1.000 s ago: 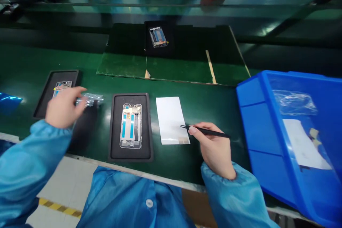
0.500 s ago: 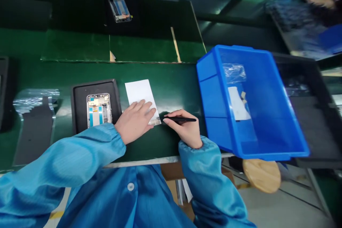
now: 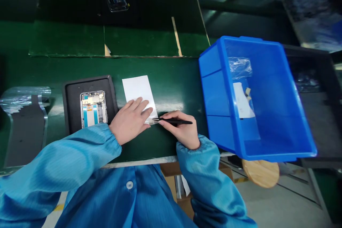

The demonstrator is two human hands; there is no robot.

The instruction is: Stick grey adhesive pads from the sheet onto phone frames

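Green bench [image 3: 176, 82]: left hand [image 3: 129, 123] newly flat on sheet [image 3: 137, 87]; right grip [image 3: 185, 130] pinching tweezers [image 3: 178, 121].

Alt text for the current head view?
A person's left hand rests on a white sheet while the right hand holds black tweezers at the sheet's near right corner. A phone frame, inside exposed, lies in a black tray to the left; a blue bin stands to the right.

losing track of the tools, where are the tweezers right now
In the head view, the black tweezers are in the right hand, just below mid-picture, right of the left hand, tips at the lower right corner of the white sheet.
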